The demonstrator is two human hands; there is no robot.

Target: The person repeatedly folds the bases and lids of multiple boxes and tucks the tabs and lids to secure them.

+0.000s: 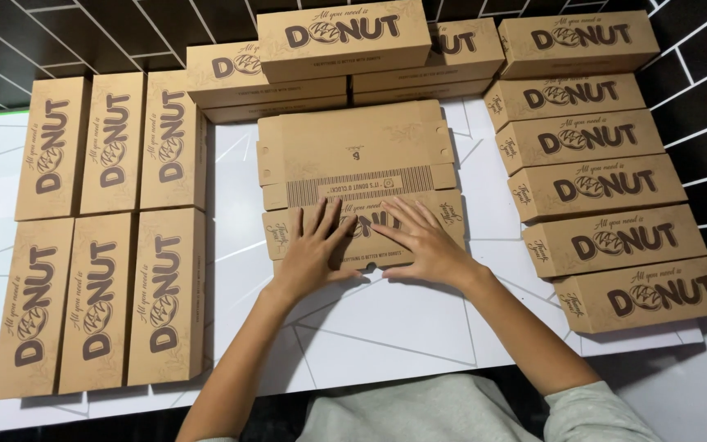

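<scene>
Both hands, left hand (311, 250) and right hand (419, 241), lay flat and released on the unfolded cardboard box blank (358, 176) at tabletop (386, 327) centre, twelve o'clock of the person; judged light, thin, creasable, best gripped at side edges.

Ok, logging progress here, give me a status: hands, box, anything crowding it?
Both hands flat, left and right, pressing the unfolded box blank. Nothing gripped. Finished boxes on the left, right and behind.

Some eighteen brown cardboard boxes (353, 155)
</scene>
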